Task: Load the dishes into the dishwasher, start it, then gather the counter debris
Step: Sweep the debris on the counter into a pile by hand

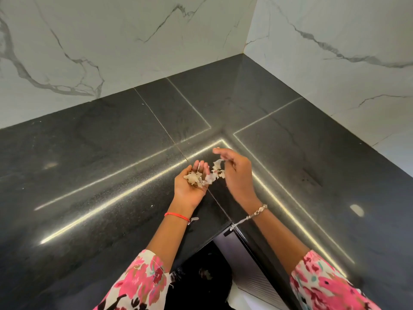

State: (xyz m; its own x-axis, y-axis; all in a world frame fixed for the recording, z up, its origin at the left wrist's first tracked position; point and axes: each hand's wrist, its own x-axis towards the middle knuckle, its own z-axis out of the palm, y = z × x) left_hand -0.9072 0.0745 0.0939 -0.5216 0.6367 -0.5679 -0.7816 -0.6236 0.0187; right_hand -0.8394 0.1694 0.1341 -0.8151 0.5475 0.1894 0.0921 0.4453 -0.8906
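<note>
Debris [202, 176] is being gathered; left hand [190, 186] is cupped under it, right hand [234, 173] pinching scraps at its 2 o'clock; a bin is probably needed next.

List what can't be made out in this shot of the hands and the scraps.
Head view only:
- Left hand: its palm is covered by the scraps.
- What the scraps are: too small and pale to tell.
- Dishwasher: outside the frame.
- Space under the counter: dark, cut off by the bottom edge.
</note>
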